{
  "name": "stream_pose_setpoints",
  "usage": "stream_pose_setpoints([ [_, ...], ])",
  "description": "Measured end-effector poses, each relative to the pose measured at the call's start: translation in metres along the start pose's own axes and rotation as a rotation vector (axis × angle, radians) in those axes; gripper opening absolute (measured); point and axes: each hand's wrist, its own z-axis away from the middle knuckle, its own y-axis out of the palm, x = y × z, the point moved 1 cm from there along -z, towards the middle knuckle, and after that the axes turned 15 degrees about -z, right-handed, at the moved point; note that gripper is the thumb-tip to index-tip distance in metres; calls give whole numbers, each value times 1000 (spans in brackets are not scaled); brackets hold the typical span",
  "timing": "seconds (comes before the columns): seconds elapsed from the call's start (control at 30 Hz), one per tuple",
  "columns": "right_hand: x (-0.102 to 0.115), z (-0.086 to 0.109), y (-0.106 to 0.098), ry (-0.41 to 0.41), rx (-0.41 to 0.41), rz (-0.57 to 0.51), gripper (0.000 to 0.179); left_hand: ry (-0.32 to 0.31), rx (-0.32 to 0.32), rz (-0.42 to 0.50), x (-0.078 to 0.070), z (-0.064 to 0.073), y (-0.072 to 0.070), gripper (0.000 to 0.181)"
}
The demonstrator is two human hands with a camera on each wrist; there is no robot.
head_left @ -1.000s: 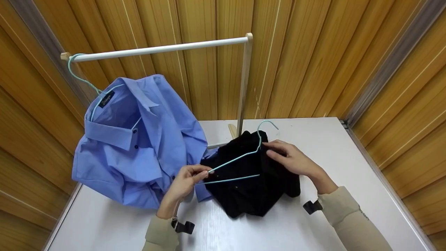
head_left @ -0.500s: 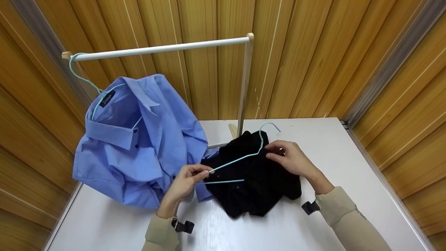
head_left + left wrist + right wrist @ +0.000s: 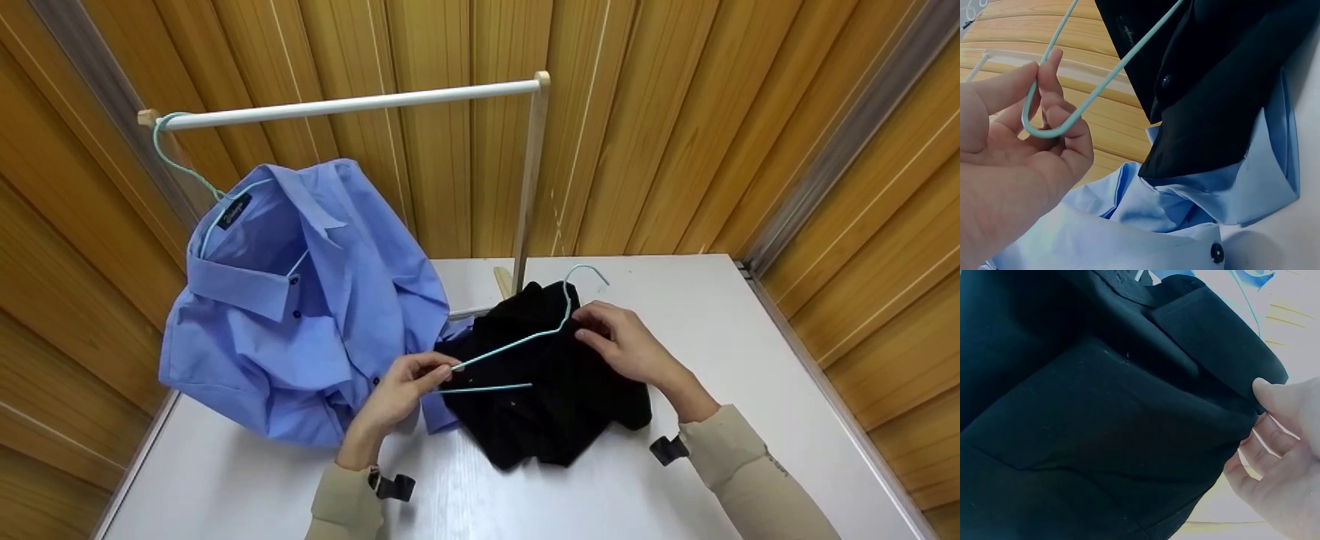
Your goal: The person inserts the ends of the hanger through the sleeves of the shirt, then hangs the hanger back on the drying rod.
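Observation:
My left hand (image 3: 399, 384) pinches one end of a mint-green wire hanger (image 3: 510, 346) between thumb and fingers. In the left wrist view, the bent corner of the hanger lies across the curled fingers (image 3: 1067, 115). The far part of the hanger runs into a black shirt (image 3: 517, 435), so its other end is hidden. Its hook (image 3: 587, 268) sticks up above the shirt's neck. My right hand (image 3: 630, 346) pinches the shirt's collar (image 3: 1213, 334), thumb on the outer side and fingers behind. The black shirt bunches loosely over the table.
A blue shirt (image 3: 360, 292) hangs on another mint-green hanger (image 3: 171, 159) at the left end of the white rack rail (image 3: 360, 103). Its lower part reaches behind the black shirt. The rack's post (image 3: 528, 180) stands behind, on a white table (image 3: 675, 292). Wood-panelled walls (image 3: 675, 135) enclose the table.
The black shirt covers more of the hanger's lower bar than one second ago. The hook and my right hand have shifted slightly to the right; my left hand keeps its grip.

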Motion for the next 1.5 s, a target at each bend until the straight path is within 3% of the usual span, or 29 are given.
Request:
stream_pose_setpoints([
  [0.2, 0, 2, -1, -7, -50, 11, 12, -14, -22, 40, 1, 0, 0, 29],
  [0.6, -1, 3, -9, -1, -125, -7, 13, -66, -169, 115, 3, -1, -1, 32],
  [0.83, -1, 4, -12, 37, -143, -37, 13, -113, -215, 202, 6, -2, 3, 36],
  [0.97, -1, 4, -12, 52, -153, -60, 13, -117, -223, 202, 8, -3, 5, 34],
  [1.17, -2, 5, -14, 55, -163, -95, 13, -110, -220, 84, 10, -2, 11, 28],
  [1.5, -2, 4, -15, 50, -223, -78, 16, -40, -132, -266, 9, -3, 26, 31],
])
